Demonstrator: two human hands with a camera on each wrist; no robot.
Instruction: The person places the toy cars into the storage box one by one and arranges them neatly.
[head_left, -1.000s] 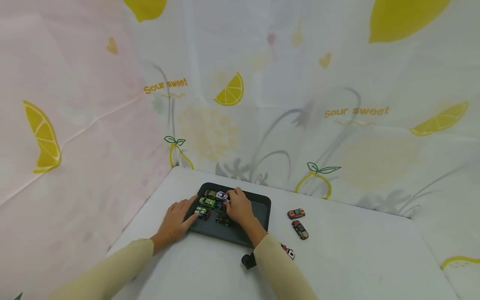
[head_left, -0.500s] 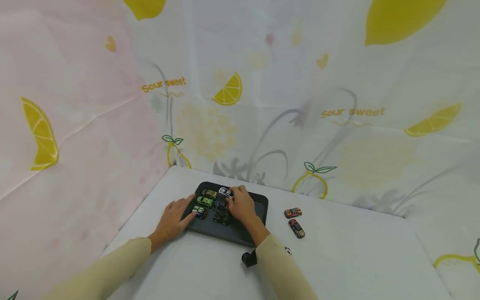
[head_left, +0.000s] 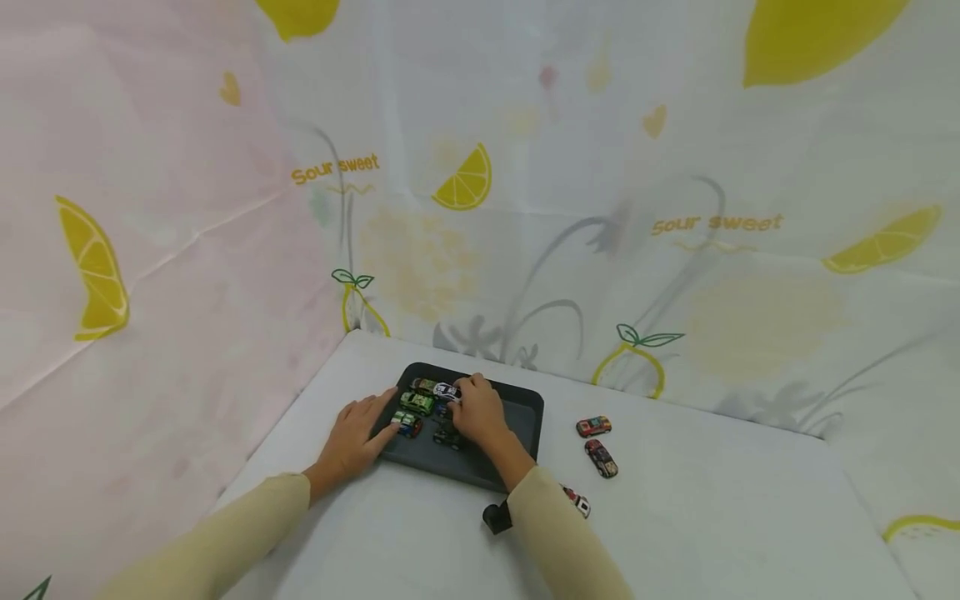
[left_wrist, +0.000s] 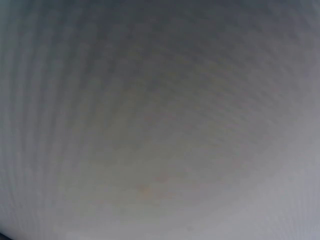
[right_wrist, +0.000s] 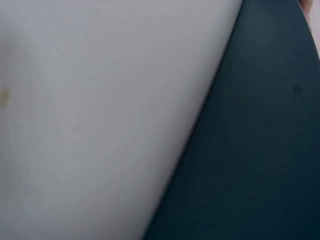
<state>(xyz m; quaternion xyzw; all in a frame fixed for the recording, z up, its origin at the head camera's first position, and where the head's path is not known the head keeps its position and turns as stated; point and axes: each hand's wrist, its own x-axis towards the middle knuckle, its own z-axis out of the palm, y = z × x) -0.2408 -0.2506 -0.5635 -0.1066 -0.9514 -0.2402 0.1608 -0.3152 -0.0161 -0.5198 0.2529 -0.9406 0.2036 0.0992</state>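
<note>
A dark grey tray (head_left: pixel 522 421) holds several toy cars in the head view. My right hand (head_left: pixel 482 410) reaches over it, thumb and fingers pinching the right end of a white-and-purple toy car (head_left: pixel 447 391) at the back. That car sits end to end with an olive toy car (head_left: pixel 423 385). Below them are a green toy car (head_left: pixel 417 404), a blue toy car (head_left: pixel 442 411) partly hidden by my thumb, a green-white-blue toy car (head_left: pixel 407 423) and a dark toy truck (head_left: pixel 447 436). My left hand (head_left: pixel 350 437) rests at the tray's left rim, fingers extended, thumb beside the green-white-blue car.
Right of the tray lie a red toy car (head_left: pixel 594 427) and a black-and-red toy car (head_left: pixel 602 458). A white-and-red toy car (head_left: pixel 577 502) is partly behind my right sleeve, near a black object (head_left: pixel 497 517) at my wrist. Lemon-printed cloth (head_left: pixel 525 250) walls the white table. The left wrist view is blurred.
The white-and-purple car shifted rightward with my right hand, opening a gap from the olive car, then came back left against it. My left hand kept its place at the tray rim.
</note>
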